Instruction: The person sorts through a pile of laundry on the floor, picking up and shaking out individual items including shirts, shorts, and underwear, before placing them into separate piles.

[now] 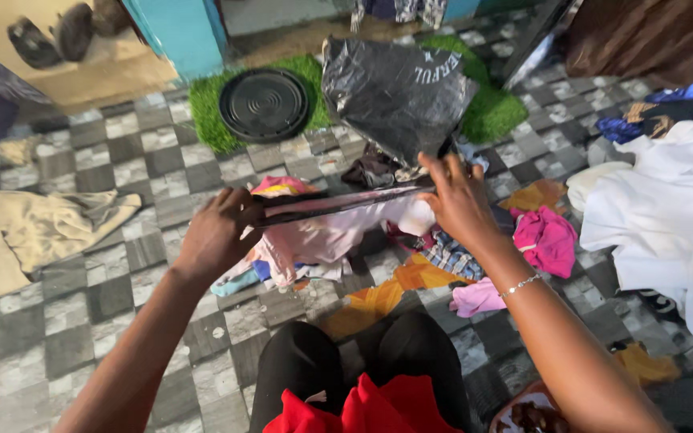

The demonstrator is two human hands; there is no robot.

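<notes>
Both hands up over the clothes pile on the floor: left hand grips one end of a black bag, right hand pinches the other, the bag rising toward 12 o'clock. White sheet at 3 o'clock.

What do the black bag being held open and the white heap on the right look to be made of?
The black bag looks like thin plastic film: glossy, crinkled, with sharp highlights. Left hand and right hand stretch its rim taut. The white heap looks like matte woven cloth, probably cotton, with soft folds; the exact fibre is unclear.
</notes>
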